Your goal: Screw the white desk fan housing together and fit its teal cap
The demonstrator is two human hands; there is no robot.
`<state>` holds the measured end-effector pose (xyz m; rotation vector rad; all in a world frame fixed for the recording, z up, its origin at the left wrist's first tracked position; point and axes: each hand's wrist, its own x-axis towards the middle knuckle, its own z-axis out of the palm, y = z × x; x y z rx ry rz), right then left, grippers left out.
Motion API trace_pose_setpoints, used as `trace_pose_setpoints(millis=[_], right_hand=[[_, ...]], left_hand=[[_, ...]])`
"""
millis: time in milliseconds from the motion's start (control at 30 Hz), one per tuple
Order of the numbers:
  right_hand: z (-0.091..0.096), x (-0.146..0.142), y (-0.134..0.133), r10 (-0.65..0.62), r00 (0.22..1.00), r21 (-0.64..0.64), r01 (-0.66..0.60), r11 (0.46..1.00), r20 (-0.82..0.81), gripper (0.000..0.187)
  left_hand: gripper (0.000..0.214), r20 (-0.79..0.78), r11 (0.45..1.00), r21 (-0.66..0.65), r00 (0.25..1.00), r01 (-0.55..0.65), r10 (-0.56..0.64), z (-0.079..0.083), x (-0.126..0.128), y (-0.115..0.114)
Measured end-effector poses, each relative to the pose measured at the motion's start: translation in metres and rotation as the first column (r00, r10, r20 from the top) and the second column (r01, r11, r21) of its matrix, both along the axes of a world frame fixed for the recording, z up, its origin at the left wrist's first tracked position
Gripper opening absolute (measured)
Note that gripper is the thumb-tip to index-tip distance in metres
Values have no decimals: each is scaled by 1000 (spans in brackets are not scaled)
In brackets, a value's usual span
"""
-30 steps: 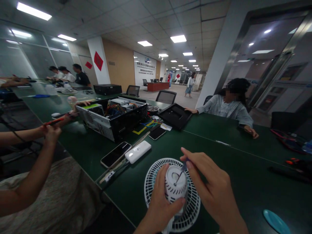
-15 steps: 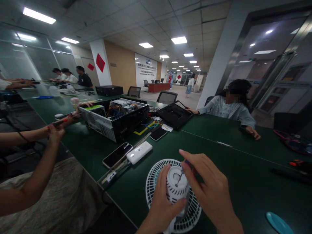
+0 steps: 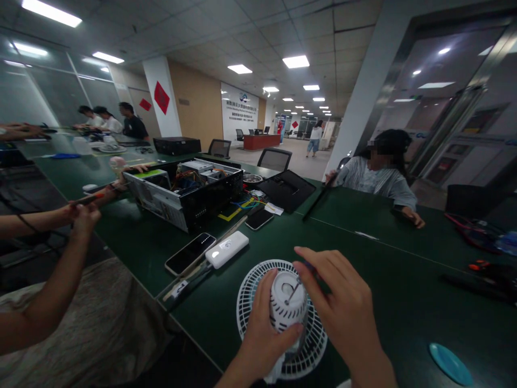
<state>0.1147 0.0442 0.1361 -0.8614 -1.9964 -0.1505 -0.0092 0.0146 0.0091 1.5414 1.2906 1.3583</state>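
Observation:
A white electric fan lies face down on the green table, its round grille (image 3: 247,280) below and its slotted motor housing (image 3: 287,315) facing up. My left hand (image 3: 266,334) wraps around the housing from the left, thumb on the near side. My right hand (image 3: 343,296) pinches the dark purple handle of a small screwdriver (image 3: 293,293) between thumb and fingertips. Its thin metal shaft slants down to the top of the housing. Whether the tip sits in a screw is too small to tell.
Left of the fan lie a white power bank (image 3: 227,249) and a phone (image 3: 190,254); another phone (image 3: 259,219) is farther off. Beyond stands an opened computer case (image 3: 210,200). A teal disc (image 3: 450,364) lies at right. Co-workers sit at left and across the table.
The view has shifted slightly. My hands keep their hold on the fan and screwdriver. Across the table, a person has raised a thin black piece away from the black panel.

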Motion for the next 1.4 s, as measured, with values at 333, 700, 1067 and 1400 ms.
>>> trace_pose_setpoints(millis=[333, 700, 1067, 1400], right_hand=[[-1, 0, 1, -3, 1000, -27, 3, 1000, -19, 20], [1, -4, -2, 11, 1000, -37, -11, 999, 18, 22], [0, -2, -3, 82, 995, -87, -77, 993, 52, 30], [0, 2, -1, 64, 998, -82, -61, 995, 28, 33]], left_hand=[[79, -2, 1000, 2, 1000, -4, 4, 2, 1, 0], [78, 17, 1000, 2, 1000, -15, 15, 3, 1, -1], [78, 30, 999, 18, 998, -48, 47, 0, 4, 0], [76, 19, 1000, 5, 1000, -1, 1, 2, 0, 0]])
